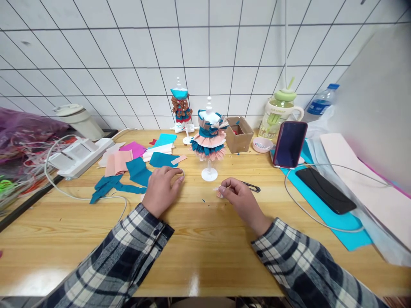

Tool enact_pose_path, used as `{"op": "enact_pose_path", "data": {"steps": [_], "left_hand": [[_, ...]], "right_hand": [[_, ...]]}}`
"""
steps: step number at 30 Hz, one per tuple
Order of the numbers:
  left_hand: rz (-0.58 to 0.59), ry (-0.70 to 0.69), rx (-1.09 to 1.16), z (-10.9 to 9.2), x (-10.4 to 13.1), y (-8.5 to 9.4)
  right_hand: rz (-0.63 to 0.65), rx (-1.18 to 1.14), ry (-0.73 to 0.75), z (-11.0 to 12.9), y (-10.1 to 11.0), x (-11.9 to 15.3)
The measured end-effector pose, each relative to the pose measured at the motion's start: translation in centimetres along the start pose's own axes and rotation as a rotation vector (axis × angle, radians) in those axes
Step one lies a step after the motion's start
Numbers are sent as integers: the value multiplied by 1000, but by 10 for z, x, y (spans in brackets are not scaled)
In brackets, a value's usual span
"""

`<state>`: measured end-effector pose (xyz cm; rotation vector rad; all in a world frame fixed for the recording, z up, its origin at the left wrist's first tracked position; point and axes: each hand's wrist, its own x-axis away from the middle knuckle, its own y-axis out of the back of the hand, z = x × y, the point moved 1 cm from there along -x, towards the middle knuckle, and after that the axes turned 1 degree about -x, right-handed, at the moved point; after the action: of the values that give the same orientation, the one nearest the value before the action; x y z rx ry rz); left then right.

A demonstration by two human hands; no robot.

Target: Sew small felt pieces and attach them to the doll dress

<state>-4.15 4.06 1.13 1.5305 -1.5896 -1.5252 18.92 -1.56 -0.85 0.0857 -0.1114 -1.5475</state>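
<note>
My left hand [163, 189] rests near the table's middle, with fingers and thumb curled round; a thin pale curved edge shows at the fingertips, too little to name. Between the thumb and fingers of my right hand [239, 199] is a small piece of pleated pink paper [219, 194]. Just beyond both hands stands a white mini dress form [209, 173] wearing a tiered pink and teal paper dress [208, 143]. A black looped tool handle [253, 187] lies beside my right hand, partly hidden by it. Teal crepe paper [138, 170] lies left of my left hand.
Behind stands a second dressed form [181, 105]. A cardboard box [239, 139], pink dish [262, 144], green-lidded jug [282, 107] and propped phone [290, 144] are at the right. Another phone [326, 190] lies on blue paper. A power strip [80, 156] with cable sits left.
</note>
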Motion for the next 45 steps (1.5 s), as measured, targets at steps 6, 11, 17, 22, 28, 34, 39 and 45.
{"op": "enact_pose_path", "data": {"steps": [6, 11, 17, 22, 28, 34, 39, 45], "left_hand": [[269, -146, 471, -51, 20, 1], [196, -122, 520, -60, 28, -4], [177, -67, 641, -58, 28, 1], [296, 65, 896, -57, 29, -4], [376, 102, 1100, -55, 35, -12], [281, -74, 724, -58, 35, -10], [147, -198, 421, -60, 34, -9], [74, -206, 384, -58, 34, -10]], "right_hand": [[7, 201, 76, 3, -9, 4], [-9, 263, 132, 6, -14, 7], [-119, 246, 158, 2, -7, 4], [-192, 595, 552, 13, 2, 10], [-114, 841, 667, 17, -4, 17], [-90, 779, 591, 14, -4, 15], [-86, 607, 480, 13, -6, 12], [-90, 418, 376, 15, -11, 12]]}}
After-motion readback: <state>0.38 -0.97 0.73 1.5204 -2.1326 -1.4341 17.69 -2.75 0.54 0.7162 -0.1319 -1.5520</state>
